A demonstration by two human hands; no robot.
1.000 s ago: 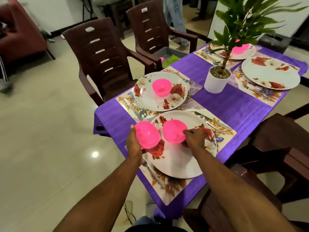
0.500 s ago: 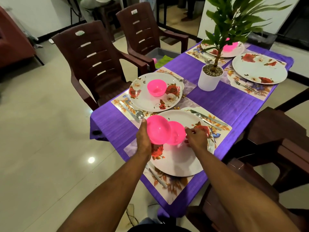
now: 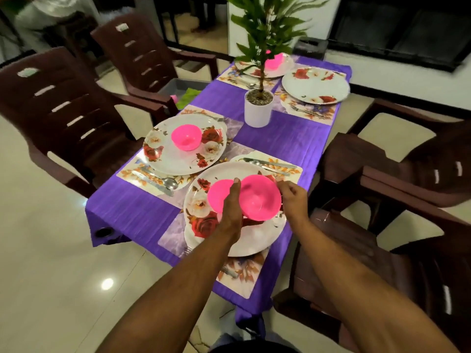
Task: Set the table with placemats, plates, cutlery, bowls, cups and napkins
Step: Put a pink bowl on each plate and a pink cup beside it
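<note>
Here, the left hand (image 3: 230, 212) holds a pink bowl (image 3: 258, 197) over the nearest floral plate (image 3: 254, 240), its thumb up along the bowl's near-left side; the fingers themselves are hidden behind the bowl, so how far they curl cannot be told. A second pink bowl (image 3: 218, 196) shows just behind that hand, at about nine o'clock from the first, low over the same plate; whether it rests on the plate cannot be told. The right hand (image 3: 293, 200) is at three o'clock from the held bowl, fingers loosely curled close to its rim, and whether they pinch the rim is unclear.

The plate lies on a floral placemat (image 3: 239, 281) at the near end of the worktop, which wears a purple tablecloth (image 3: 288, 141). A knife (image 3: 270, 163) and spoon lie on the mat at twelve o'clock from the plate.

At ten o'clock sits another floral plate (image 3: 178, 159) carrying a pink bowl (image 3: 186, 137), with cutlery (image 3: 158, 180) on its mat at seven o'clock. A potted plant (image 3: 258, 108) in a white pot stands mid-worktop. Beyond it, a bare plate (image 3: 316, 85) lies at one o'clock, and a farther plate with a pink bowl (image 3: 274, 62) is partly screened by leaves. Brown plastic chairs (image 3: 63, 103) flank both sides.
</note>
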